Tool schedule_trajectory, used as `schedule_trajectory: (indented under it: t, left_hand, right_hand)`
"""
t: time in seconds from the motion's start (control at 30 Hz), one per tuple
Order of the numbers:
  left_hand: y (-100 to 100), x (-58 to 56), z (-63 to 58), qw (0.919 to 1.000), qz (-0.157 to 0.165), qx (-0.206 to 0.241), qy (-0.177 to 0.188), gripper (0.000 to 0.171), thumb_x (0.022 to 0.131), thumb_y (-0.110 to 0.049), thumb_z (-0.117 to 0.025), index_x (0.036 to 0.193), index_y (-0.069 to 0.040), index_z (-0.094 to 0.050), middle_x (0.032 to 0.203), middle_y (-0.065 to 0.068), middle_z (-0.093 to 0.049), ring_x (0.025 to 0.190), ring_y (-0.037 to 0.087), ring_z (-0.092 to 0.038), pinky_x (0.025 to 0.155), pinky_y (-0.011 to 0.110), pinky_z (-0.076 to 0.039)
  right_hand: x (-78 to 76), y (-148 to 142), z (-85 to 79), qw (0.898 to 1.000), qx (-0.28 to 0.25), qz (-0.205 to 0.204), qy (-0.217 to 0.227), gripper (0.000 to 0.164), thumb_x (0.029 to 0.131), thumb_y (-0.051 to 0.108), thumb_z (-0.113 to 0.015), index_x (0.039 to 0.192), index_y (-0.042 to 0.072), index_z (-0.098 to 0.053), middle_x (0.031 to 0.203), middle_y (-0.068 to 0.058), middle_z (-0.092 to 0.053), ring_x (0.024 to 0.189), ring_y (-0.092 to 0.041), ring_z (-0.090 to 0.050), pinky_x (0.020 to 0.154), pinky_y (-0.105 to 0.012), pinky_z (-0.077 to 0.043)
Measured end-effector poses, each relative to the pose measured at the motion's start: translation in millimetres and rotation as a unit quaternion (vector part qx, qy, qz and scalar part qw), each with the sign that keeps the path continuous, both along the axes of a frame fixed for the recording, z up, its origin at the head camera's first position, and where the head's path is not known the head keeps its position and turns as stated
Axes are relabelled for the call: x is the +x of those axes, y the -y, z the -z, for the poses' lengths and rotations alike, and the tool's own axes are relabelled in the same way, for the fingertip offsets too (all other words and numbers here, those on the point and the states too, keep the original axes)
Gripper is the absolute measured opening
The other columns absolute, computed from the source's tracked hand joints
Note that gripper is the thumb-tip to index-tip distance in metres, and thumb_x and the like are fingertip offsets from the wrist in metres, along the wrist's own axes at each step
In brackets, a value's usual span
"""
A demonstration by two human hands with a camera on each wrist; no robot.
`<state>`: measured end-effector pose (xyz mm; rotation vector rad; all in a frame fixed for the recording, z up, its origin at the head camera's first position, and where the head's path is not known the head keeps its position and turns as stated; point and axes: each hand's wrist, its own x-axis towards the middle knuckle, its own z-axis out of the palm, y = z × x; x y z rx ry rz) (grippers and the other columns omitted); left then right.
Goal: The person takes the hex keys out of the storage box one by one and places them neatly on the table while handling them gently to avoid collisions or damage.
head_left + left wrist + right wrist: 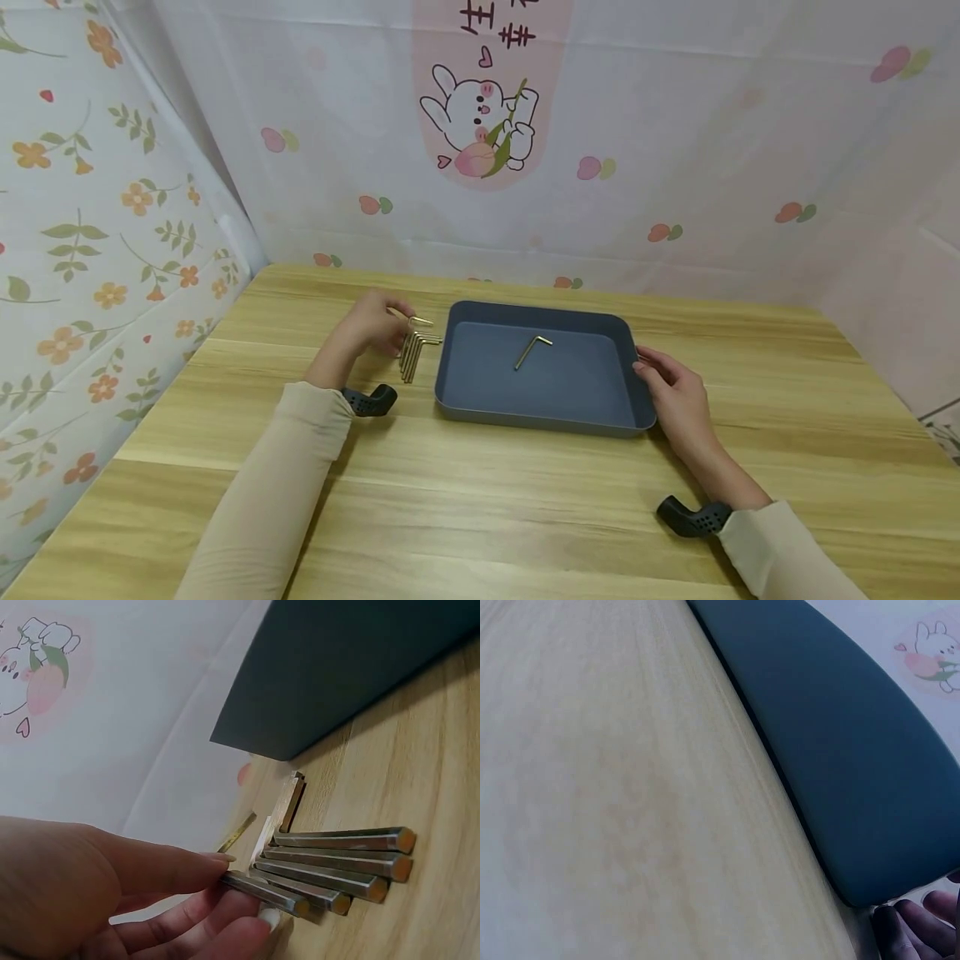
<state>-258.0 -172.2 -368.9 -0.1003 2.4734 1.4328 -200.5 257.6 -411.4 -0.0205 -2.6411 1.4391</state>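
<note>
My left hand (pixel 377 322) pinches a brass-coloured hex key (pixel 268 891) between thumb and fingers at the tray's left side. That key's short arm points toward the tray. Several more hex keys (pixel 409 360) lie side by side on the table right by the hand, long arms parallel. Inside the dark blue-grey tray (pixel 540 421), one hex key (pixel 528 352) rests on the floor. My right hand (pixel 675 398) holds the tray's right wall, with the thumb at the rim and the fingers outside. In the right wrist view only some fingertips (pixel 922 930) show beside the tray corner.
The wooden table (pixel 495 517) extends around the tray on all sides. Behind it hangs a white printed curtain (pixel 675 125), and a floral cloth (pixel 97 250) covers the left side. Each wrist wears a black strap-on mount (pixel 371 402).
</note>
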Motion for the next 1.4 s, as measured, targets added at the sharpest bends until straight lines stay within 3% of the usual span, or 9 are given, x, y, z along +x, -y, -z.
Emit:
schedule_trajectory:
  t: [0.63,1.4]
  left_hand:
    - [0.8,2.3,-0.7,0.9975,0.016,-0.069,0.000,0.026,0.095,-0.009,-0.068,0.117,0.003,-0.070,0.088,0.011,-0.072,0.071,0.015,-0.067,0.063,0.029,-0.060]
    - [-4.8,1.3,4.1,0.9956,-0.008,-0.087,-0.034,0.020,0.092,-0.010,-0.072,0.108,0.002,-0.077,0.078,0.006,-0.069,0.066,0.012,-0.061,0.057,0.022,-0.053]
  right_hand:
    - [-0.5,-2.1,1.6,1.000,0.001,-0.001,0.001,0.051,0.105,0.041,-0.052,0.147,0.012,-0.055,0.142,-0.015,-0.061,0.101,0.018,-0.050,0.084,-0.002,-0.044]
    - [-1.9,-1.2,1.1,1.000,-0.001,0.002,0.001,0.050,0.105,0.040,-0.052,0.146,0.011,-0.055,0.142,-0.015,-0.061,0.102,0.017,-0.050,0.084,-0.002,-0.043]
